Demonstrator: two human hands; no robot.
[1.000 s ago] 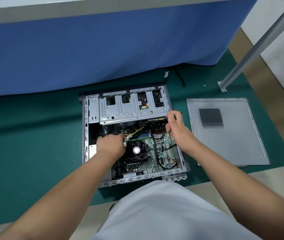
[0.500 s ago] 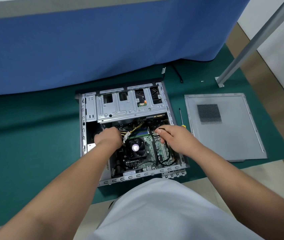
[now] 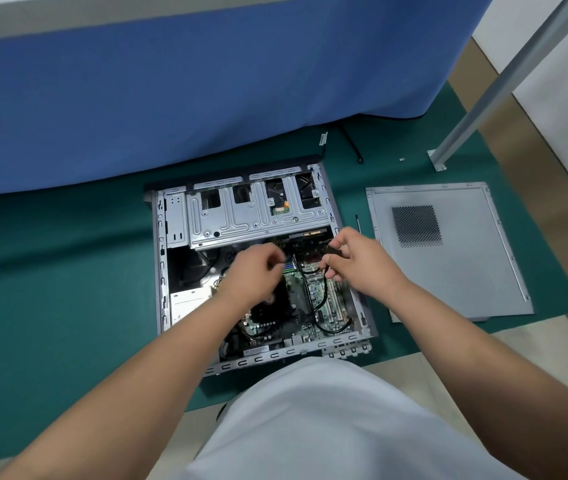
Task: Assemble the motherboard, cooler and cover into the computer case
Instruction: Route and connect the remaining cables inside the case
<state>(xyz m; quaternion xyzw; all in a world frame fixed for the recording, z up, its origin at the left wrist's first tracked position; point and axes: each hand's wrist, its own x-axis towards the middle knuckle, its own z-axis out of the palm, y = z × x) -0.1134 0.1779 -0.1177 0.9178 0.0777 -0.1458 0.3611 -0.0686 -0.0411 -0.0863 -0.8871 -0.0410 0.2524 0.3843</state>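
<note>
Computer case (image 3: pixel 161 271) lies open on the green floor mat (image 3: pixel 50 289), motherboard (image 3: pixel 313 292) and cooler (image 3: pixel 268 306) seated inside. Cover (image 3: pixel 466 271) sits on the mat's right edge. Right hand (image 3: pixel 358 261) pinches a black cable connector (image 3: pixel 332 251); left hand (image 3: pixel 254 275) fingers curl on wiring, exact hold unclear. Risk: a misaligned plug bends header pins, or loose cable snags the fan.

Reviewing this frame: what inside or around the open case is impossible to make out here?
- Cooler, head view: mostly covered by the left hand and forearm.
- Left hand's grip: fingertips blurred; whether they hold a cable is unclear.
- Connector pinched by the right hand: too small to identify; its socket is hidden.
- Screwdriver beside the case: its handle is behind the right hand.
</note>
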